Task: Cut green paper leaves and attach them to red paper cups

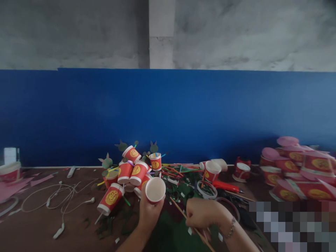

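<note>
My left hand (150,213) is wrapped round a paper cup (155,190), its white open mouth tilted toward me. To the right, my right hand (200,212) is closed on a thin wooden stick (179,207), which slants from upper left to lower right through the fist. The stick's upper tip points toward the cup, apart from it. Just behind the left hand lies a pile of red paper cups (138,173) with yellow emblems, some with coloured straws and green rabbit-shaped cutouts (107,161). Green paper scraps (181,190) lie between and beyond my hands.
Tangled white earphones (59,231) spread over the table's left side. Coloured sticks (173,171) lie at the back. At the right are a clear round tub (207,190), a red-handled tool (227,186) and stacked red cups with pink paper (313,164). A blue panel (168,112) stands behind.
</note>
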The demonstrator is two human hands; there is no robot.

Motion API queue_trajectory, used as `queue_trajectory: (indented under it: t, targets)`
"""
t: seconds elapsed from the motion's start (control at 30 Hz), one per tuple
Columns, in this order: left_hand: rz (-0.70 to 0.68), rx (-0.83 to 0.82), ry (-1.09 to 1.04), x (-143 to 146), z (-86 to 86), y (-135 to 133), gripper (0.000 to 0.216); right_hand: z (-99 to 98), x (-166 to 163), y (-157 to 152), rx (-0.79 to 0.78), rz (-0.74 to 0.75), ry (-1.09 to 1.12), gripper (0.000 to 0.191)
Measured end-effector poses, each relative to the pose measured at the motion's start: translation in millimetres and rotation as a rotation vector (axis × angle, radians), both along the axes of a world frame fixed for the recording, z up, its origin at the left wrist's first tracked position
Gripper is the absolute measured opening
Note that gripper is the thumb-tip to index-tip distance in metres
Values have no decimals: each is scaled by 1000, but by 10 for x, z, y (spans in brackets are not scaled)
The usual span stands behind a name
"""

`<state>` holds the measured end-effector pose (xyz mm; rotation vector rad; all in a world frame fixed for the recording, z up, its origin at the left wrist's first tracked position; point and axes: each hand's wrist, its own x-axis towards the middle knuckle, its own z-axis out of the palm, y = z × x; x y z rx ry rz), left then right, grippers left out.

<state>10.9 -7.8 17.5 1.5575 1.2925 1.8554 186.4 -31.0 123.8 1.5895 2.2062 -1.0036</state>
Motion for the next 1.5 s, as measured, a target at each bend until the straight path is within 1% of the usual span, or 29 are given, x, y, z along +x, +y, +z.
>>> queue_trajectory:
  t: [0.03, 0.1, 0.17, 0.23, 0.3, 0.43, 0.53, 0.63, 0.87, 1.03, 1.17, 1.33, 1.5]
  targets:
    - [0, 16, 14, 3, -13, -13, 55, -40, -7, 29, 42, -50, -19, 26]
    - [-55, 39, 48, 18, -44, -42, 56, -112, -18, 99, 162, -157, -26, 29]
    - [-140, 42, 75, 41, -82, -61, 58, -162, -8, 180, 384, -260, -51, 31]
    - [-211, 14, 77, 64, -118, -60, 62, -195, 37, 262, 517, -331, -101, 29]
    - [-265, -37, 63, 80, -135, -49, 66, -232, 104, 331, 576, -398, -174, 28]
    - [-336, -104, 81, 86, -91, -53, 68, -370, 191, 415, 583, -460, -263, 29]
    - [-354, -139, 108, 82, -31, -81, 69, -471, 193, 454, 594, -483, -296, 31]
    - [-345, -155, 122, 83, -3, -98, 67, -514, 199, 487, 606, -486, -309, 32]
    - [-311, -109, 114, 75, -75, -63, 65, -512, 288, 528, 585, -492, -315, 32]
    - [-301, -126, 100, 69, -112, -30, 64, -505, 362, 498, 561, -425, -287, 29]
    - [-308, -92, 106, 67, -113, -28, 64, -502, 388, 490, 561, -387, -265, 31]
    - [-258, -82, 83, 69, -80, -39, 66, -496, 378, 529, 571, -439, -262, 33]
    - [-226, -99, 45, 73, -42, -33, 63, -499, 423, 563, 590, -465, -233, 29]
